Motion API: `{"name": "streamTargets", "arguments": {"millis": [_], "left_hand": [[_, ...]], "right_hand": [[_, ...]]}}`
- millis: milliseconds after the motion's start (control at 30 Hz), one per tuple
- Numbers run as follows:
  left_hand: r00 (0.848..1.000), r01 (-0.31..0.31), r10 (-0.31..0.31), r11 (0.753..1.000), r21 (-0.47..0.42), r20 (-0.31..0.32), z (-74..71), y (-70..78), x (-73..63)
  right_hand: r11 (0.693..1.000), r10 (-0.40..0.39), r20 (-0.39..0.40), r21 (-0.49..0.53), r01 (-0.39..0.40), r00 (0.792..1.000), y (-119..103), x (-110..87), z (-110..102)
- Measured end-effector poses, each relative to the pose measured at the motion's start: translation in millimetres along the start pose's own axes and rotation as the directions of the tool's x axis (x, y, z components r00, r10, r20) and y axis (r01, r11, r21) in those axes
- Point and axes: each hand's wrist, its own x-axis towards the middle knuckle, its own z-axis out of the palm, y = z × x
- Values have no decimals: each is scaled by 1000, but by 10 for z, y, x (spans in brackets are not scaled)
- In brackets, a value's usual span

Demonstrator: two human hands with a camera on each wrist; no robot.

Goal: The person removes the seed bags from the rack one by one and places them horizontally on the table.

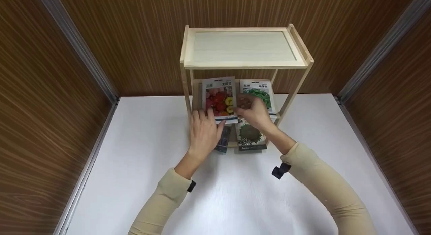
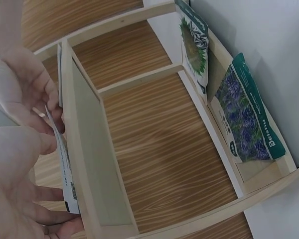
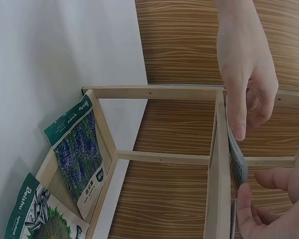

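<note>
One flower-printed white rectangular paper packet [image 1: 219,97], long axis front-to-back, lies between left hand [image 1: 204,132], fingers extended against its lower-left corner, and right hand [image 1: 255,112], pinching its right edge.

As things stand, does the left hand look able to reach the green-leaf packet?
Probably not directly: the red-flower packet and the right hand lie between the left hand and the green-leaf packet.

I view the wooden shelf rack [image 1: 244,48] forward and downward from the head; nearer, sideways-rolled wrist views share its bottom tier [image 2: 218,69].
</note>
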Motion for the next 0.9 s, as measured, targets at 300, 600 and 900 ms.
{"name": "streamTargets", "arguments": {"millis": [300, 600, 900], "left_hand": [[1000, 2, -2, 999, -53, 1, -6, 22, -75], [999, 1, -5, 997, -78, -43, 11, 27, -154], [998, 14, -24, 983, -186, -53, 11, 9, -214]], "right_hand": [[991, 81, 7, 109, -81, 997, 28, -2, -5], [980, 98, 31, 171, -101, 995, 57, -33, -16], [969, 90, 24, 230, -93, 996, 82, -61, 8]]}}
